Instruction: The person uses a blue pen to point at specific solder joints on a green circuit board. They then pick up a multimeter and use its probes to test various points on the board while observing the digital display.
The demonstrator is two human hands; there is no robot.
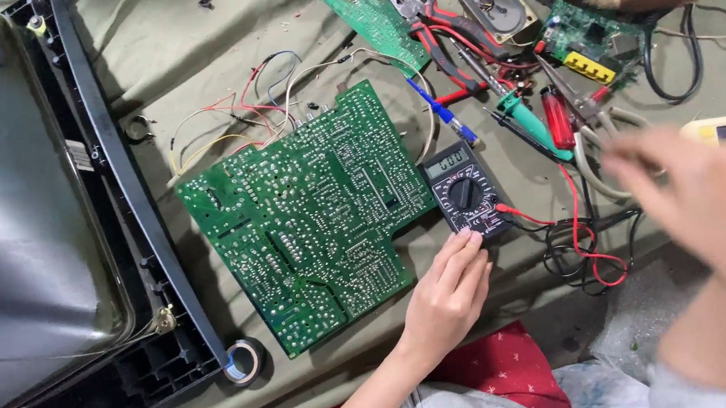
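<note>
In the head view, the left hand [449, 295] lies flat with fingers together, fingertips touching the near edge of the black meter [465, 192], which sits just right of the green circuit board [309, 215], its long axis running away from the person. The right hand [700, 198] hovers blurred above the tools, apparently loose and empty

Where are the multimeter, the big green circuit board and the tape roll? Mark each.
multimeter [466, 192]: head view, on its round dial.
big green circuit board [311, 218]: head view, board's middle.
tape roll [244, 361]: head view, on its ring.
</note>
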